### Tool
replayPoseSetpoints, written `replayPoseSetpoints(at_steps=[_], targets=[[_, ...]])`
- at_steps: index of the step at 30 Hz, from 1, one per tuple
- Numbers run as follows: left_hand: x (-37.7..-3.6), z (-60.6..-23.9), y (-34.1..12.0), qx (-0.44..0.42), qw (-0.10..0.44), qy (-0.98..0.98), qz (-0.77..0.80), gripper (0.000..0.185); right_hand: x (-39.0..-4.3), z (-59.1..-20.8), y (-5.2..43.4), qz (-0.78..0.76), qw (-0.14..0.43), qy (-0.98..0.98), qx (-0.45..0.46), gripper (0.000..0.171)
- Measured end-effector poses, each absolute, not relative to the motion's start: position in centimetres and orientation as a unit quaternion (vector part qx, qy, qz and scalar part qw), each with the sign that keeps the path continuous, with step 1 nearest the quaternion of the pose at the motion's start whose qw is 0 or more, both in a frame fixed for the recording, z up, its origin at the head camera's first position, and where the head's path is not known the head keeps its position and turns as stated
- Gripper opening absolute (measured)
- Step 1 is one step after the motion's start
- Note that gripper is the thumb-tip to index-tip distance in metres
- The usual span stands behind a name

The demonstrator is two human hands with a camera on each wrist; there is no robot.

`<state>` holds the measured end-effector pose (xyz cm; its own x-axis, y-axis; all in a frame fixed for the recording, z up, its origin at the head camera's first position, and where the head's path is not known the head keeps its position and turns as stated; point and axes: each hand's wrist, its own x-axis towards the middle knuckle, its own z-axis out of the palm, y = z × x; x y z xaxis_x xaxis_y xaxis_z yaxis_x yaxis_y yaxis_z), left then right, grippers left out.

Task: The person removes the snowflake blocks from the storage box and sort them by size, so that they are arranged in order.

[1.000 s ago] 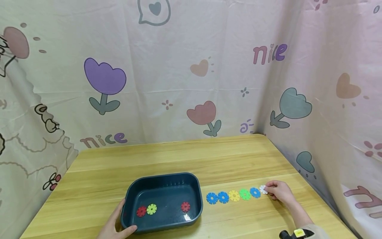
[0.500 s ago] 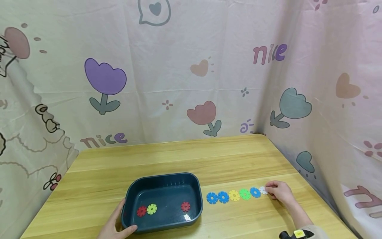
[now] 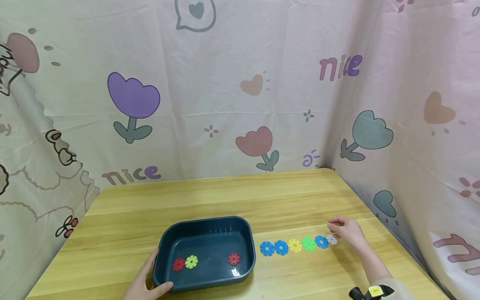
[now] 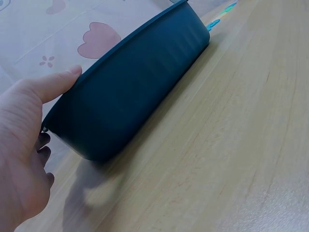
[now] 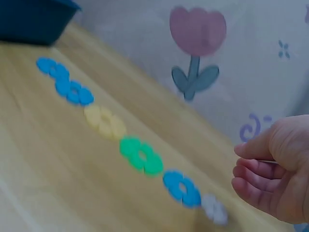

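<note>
- Head view showed the left hand gripping the near left corner of a dark blue tub, thumb hooked over the rim and fingers against the outer wall; the left wrist view confirmed this hold.
- Inside the tub, just beyond that grip, lay three snowflake discs: a red disc touching a yellow-green disc, and a second red disc well apart towards the far end.
- Right hand hovered with fingers loosely curled and nothing held, as the right wrist view also showed; its fingertips stood just above and beside the white disc.
- White disc closed a row on the wooden table; running away from the right hand came a blue disc, a green disc, a yellow disc and two more blue discs, the last near the tub's wall.
- Judged progress: if the discs were passing between tub and row, six lay in the row and three in the tub; the pictures alone did not settle which way the work ran.
</note>
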<state>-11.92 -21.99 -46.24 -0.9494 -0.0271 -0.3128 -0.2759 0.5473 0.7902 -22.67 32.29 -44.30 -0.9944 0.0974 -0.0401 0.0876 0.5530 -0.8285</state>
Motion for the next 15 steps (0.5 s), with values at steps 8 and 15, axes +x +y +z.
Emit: replayPoseSetpoints(at_steps=[8,15], targets=[[-12.0,-46.0,-21.9,-0.081,0.13,0.869,0.471,0.1,-23.5,-41.4,27.8,0.504,-0.003,-0.863,0.028,0.03],[-11.8,-46.1,-22.0,-0.082,0.134,0.865,0.476,0.099,-23.9,-39.3,23.5,0.527,-0.031,-0.845,0.084,0.027]])
